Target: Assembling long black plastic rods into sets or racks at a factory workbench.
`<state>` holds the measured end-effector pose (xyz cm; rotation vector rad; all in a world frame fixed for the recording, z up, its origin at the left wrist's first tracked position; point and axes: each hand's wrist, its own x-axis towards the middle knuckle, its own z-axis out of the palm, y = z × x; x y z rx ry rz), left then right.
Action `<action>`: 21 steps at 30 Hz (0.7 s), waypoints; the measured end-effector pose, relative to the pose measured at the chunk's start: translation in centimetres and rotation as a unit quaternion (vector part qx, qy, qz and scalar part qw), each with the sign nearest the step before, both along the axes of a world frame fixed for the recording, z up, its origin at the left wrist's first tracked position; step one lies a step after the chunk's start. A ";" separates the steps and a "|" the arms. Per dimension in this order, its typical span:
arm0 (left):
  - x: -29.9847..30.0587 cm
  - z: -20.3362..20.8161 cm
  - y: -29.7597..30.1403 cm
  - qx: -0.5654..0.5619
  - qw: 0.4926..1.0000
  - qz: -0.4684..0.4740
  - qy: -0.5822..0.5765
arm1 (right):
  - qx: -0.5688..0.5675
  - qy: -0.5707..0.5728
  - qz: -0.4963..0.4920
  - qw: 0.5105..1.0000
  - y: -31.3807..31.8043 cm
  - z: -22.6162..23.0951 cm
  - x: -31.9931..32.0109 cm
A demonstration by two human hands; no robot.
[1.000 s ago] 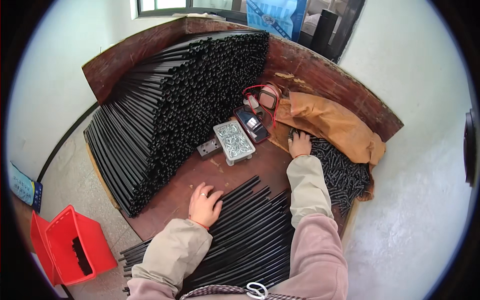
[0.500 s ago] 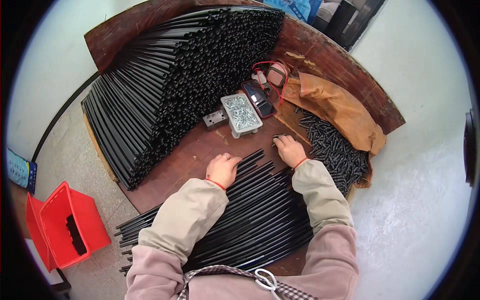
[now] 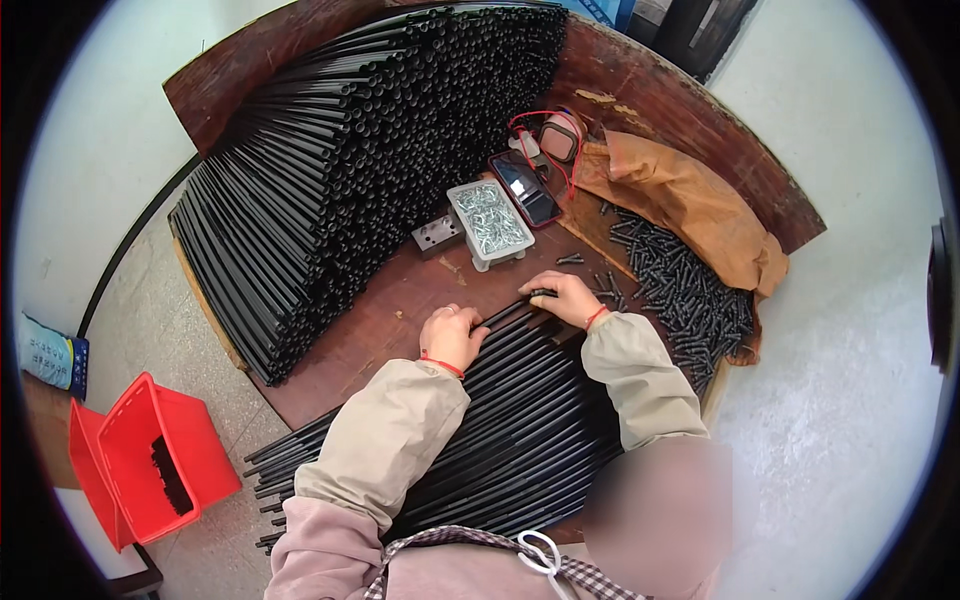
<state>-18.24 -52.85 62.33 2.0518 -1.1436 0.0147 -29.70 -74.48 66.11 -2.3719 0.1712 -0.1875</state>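
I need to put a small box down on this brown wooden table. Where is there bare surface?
The main bare patch of brown wooden table lies between the big stack of black tubes, the grey metal block, the tray of silver screws and the left hand. The right side is crowded: loose black pins, brown paper, a dark phone.

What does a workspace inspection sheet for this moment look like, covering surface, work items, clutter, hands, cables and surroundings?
Surface: brown wooden table, raised curved back edge.
Job's things: black tubes lying in front of the person; one black tube held at its far end; small black pins heaped at right.
Clutter: tray of silver screws, metal block, phone, brown paper bag, large stack of black tubes.
Hands: left hand resting on the tubes; right hand, grip on tube end.
Cables: red cable by the phone.
Surroundings: red plastic crate on the floor.
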 end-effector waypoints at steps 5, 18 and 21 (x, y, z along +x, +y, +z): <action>0.0 1.4 -0.1 0.035 0.998 0.031 -0.039 | 0.073 -0.146 -0.136 0.977 -0.6 1.7 -0.5; -0.8 3.0 1.5 0.179 0.983 0.025 0.011 | -0.311 -0.046 -0.012 0.949 -0.1 0.1 -2.2; -0.9 3.1 1.5 0.177 0.984 0.024 0.006 | -0.362 -0.055 0.004 0.931 0.6 0.4 -1.7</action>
